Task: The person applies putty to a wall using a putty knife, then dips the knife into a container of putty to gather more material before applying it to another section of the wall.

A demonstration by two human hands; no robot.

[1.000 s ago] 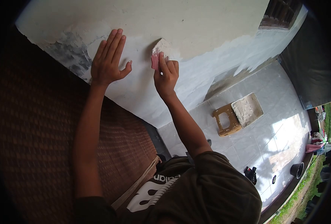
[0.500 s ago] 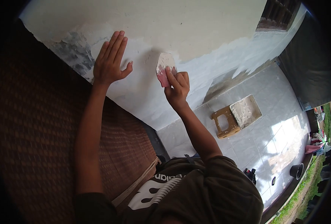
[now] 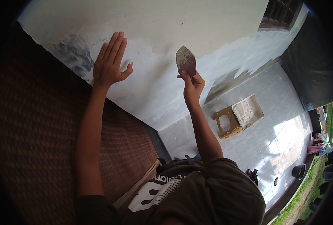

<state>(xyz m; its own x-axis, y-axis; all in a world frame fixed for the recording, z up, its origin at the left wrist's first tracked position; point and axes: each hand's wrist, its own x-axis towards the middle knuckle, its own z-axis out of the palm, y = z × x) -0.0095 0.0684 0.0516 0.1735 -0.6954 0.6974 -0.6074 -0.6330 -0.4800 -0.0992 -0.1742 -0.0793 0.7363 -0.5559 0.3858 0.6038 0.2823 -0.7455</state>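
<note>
My left hand (image 3: 111,62) lies flat against the wall (image 3: 147,86), fingers together and stretched out, thumb apart. It rests beside a dark grey rough patch (image 3: 74,50) on the wall. In my right hand (image 3: 192,87) is a putty scraper (image 3: 186,62), gripped at its reddish lower end with its blade upward. Pale putty coats the blade's upper part. The scraper overlaps the wall in this view, near the line between the whiter lower coat and the cream upper part.
A tray of white putty (image 3: 248,111) sits against a tan stool (image 3: 227,122) on the grey tiled floor (image 3: 252,146). A brown woven panel (image 3: 42,123) runs along the left. A dark bucket (image 3: 298,171) stands at the far right, and a barred window (image 3: 281,15) is at top right.
My right hand has moved right and slightly up with the putty scraper, which has turned to show a darker, less coated face. My left hand stays in nearly the same place.
</note>
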